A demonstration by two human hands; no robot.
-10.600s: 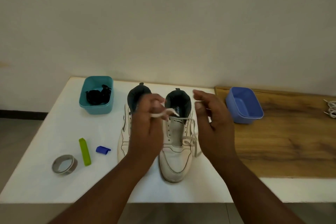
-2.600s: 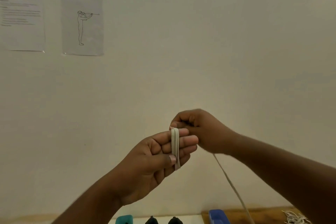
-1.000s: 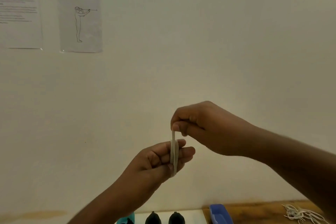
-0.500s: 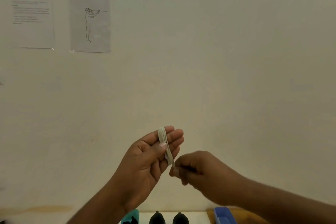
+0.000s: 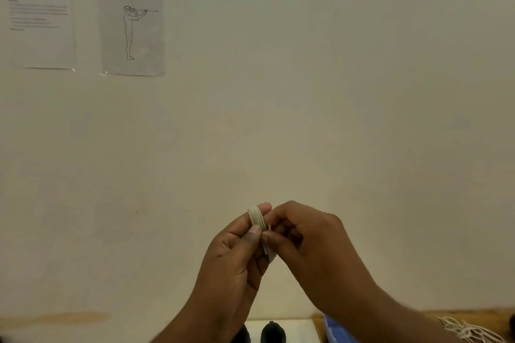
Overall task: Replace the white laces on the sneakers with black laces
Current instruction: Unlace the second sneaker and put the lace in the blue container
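The white lace [image 5: 255, 216] is wound in a flat, woven coil round the fingers [image 5: 263, 208] of the left hand [image 5: 237, 253], with the thumb pressed down over the turns to hold them. Just right of those fingers, the right hand [image 5: 309, 237] pinches the loose tail of the lace, its stiff pale tip poking up between the two hands. If the thumb lifts, the smooth band would likely spring loose and the coil unravel; a hard tug on the tail could slide the loops off the fingertips. Well below the fingers, the dark collars of the sneakers [image 5: 273, 331] show on the desk [image 5: 298, 328], with a blue tub [image 5: 333, 331] to the right and a tangle of thin white cords [image 5: 468, 333] further right.
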